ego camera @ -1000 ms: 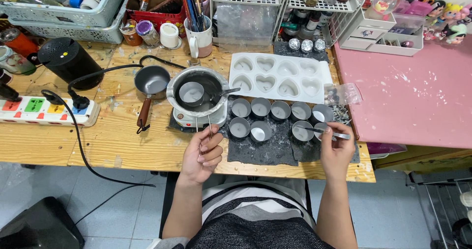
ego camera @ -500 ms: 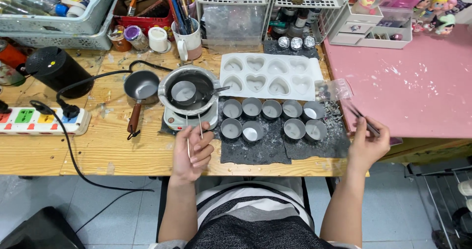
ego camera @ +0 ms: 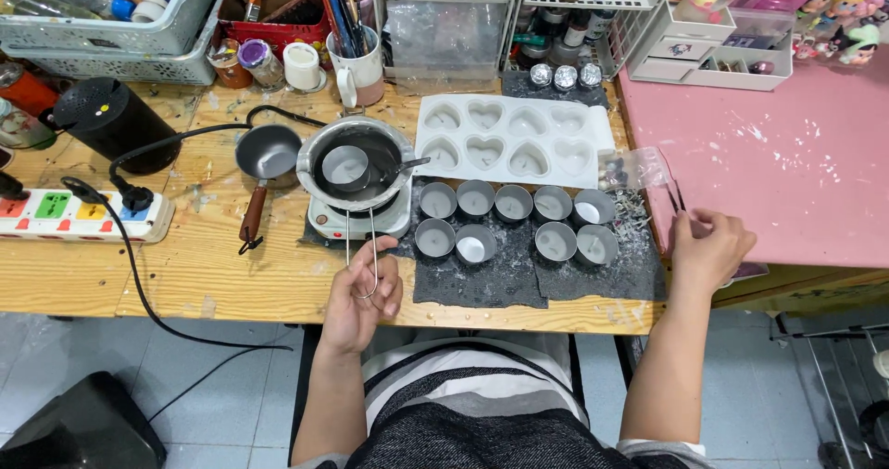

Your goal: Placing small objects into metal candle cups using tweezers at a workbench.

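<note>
Left hand (ego camera: 359, 291) at the near edge of the wooden table (ego camera: 204, 275), fingers curled around the end of the wire handle (ego camera: 363, 251) of the metal melting pot (ego camera: 356, 162); grip looks loose, thumb on top. Pot sits on a small white hotplate (ego camera: 363, 217), w/ a smaller cup and a spoon inside.

Right hand (ego camera: 708, 247) over the pink table (ego camera: 769, 154) edge, fingers pinched on thin tweezers (ego camera: 674, 194), tips pointing away toward a small clear bag (ego camera: 632, 166).

Vs. 0.5 s ago: right hand has shifted slightly outward, tweezers now raised more upright above the knuckles; left hand in much the same spot on the handle. Vs. 1.0 s ago: right hand was at the tins w/ tweezers reaching in; now well apart from them.

Btw. the hands: nine round tins (ego camera: 519, 219) in two rows on dark mats (ego camera: 482, 279), some showing pale fill. Behind them, white heart-shaped mould tray (ego camera: 514, 140). Left of pot: small saucepan (ego camera: 267, 154) w/ wooden handle, black cylinder (ego camera: 111, 122), power strip (ego camera: 83, 214) w/ coloured switches and black cable.
</note>
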